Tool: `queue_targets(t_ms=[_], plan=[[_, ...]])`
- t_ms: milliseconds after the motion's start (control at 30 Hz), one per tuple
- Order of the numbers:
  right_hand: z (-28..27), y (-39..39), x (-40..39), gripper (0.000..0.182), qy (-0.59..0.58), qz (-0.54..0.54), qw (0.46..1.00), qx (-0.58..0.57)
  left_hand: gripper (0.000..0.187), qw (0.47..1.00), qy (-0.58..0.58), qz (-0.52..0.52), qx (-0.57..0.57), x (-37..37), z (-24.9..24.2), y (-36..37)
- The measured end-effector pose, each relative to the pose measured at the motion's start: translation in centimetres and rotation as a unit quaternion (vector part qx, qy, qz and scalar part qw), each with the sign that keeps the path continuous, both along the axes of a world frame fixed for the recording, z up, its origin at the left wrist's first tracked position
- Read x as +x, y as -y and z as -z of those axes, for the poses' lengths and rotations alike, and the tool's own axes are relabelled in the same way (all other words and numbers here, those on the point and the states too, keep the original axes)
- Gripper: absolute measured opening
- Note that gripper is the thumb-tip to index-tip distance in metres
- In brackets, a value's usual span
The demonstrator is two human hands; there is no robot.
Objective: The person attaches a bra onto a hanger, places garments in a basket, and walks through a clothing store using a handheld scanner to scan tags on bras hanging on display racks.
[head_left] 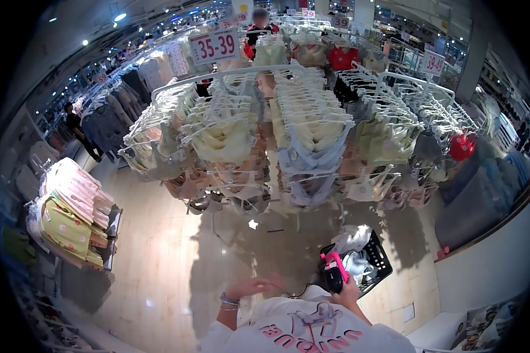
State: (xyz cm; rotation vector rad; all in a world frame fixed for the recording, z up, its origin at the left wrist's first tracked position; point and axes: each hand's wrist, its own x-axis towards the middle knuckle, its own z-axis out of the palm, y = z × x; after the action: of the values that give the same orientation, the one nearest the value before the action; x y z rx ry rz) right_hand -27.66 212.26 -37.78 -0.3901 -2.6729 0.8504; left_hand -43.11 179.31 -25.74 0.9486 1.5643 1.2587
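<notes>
My right hand (350,290) is wrapped around a pink and black handheld device (334,275), which has a looped pink upper part and a dark body; its exact kind does not show. Close beside it, a black plastic basket (384,262) stands on the floor with white and grey garments (359,266) inside. My left hand (253,287) is in front of my white printed shirt (312,329), fingers stretched out to the right and slightly blurred, holding nothing. Bracelets circle the left wrist.
Ahead, white racks carry dense rows of bras (312,135) on hangers below a price sign (215,46). Pink and green clothes (70,217) hang at the left. A white counter (483,270) borders the right. People (79,129) stand farther back.
</notes>
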Motion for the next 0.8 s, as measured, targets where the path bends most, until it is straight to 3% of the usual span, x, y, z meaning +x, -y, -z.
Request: queue_targets(t_ms=[133, 167, 300, 367, 400, 433, 467, 500, 533, 567, 600, 633, 733, 800], plan=[[0.5, -0.8, -0.4, 0.048, 0.014, 0.006, 1.0, 0.014, 0.039, 0.986, 0.114, 0.121, -0.029, 5.0, 1.1, -3.8], [0.7, -0.9, -0.5, 0.052, 0.019, 0.009, 1.0, 0.014, 0.038, 0.979, 0.14, 0.143, 0.026, 5.9, 3.3, -4.1], [0.5, -1.4, -1.1, 0.053, 0.027, 0.038, 0.999, 0.011, 0.033, 0.986, 0.117, 0.105, -0.052, 5.1, 2.2, -3.4], [0.2, -1.7, -0.9, 0.05, 0.031, 0.035, 0.999, 0.014, 0.034, 0.987, 0.142, -0.035, -0.068, 3.0, 0.8, 0.6], [0.2, -1.6, -0.8, 0.05, 0.03, 0.041, 0.999, 0.017, 0.032, 0.979, 0.092, -0.177, -0.027, 2.2, -3.5, 3.2], [0.3, -1.7, -0.9, 0.049, 0.025, 0.045, 0.998, 0.022, 0.031, 0.948, 0.046, -0.315, -0.014, 1.5, -6.6, 6.8], [0.4, -2.1, -1.3, 0.048, 0.019, 0.049, 0.998, 0.03, 0.029, 0.882, 0.044, -0.456, 0.112, 1.6, -12.8, 8.3], [0.3, -2.3, -1.5, 0.048, 0.008, 0.042, 0.999, 0.025, 0.024, 0.791, 0.054, -0.436, 0.426, 1.8, -15.3, 10.6], [0.6, -2.7, -2.0, 0.05, 0.008, 0.044, 0.998, 0.035, 0.019, 0.615, 0.057, -0.374, 0.691, 2.5, -16.8, 13.1], [1.3, -2.8, -2.0, 0.051, 0.013, 0.046, 0.998, 0.042, 0.018, 0.64, -0.113, -0.362, 0.669, 3.8, -20.5, 12.0], [1.8, -2.7, -1.7, 0.053, 0.02, 0.051, 0.997, 0.047, 0.017, 0.62, -0.289, -0.347, 0.642, 5.2, -23.9, 11.3], [1.4, -2.6, -1.7, 0.053, 0.047, 0.049, 0.996, 0.05, 0.017, 0.567, -0.429, -0.321, 0.626, 6.5, -27.3, 10.5], [1.2, -2.5, -1.7, 0.052, 0.057, 0.054, 0.996, 0.045, 0.016, 0.661, -0.433, -0.058, 0.61, 6.8, -32.1, 3.3], [1.5, -3.0, -1.7, 0.052, 0.047, 0.053, 0.996, 0.052, 0.013, 0.653, -0.399, -0.048, 0.642, 7.0, -31.7, 2.0]])
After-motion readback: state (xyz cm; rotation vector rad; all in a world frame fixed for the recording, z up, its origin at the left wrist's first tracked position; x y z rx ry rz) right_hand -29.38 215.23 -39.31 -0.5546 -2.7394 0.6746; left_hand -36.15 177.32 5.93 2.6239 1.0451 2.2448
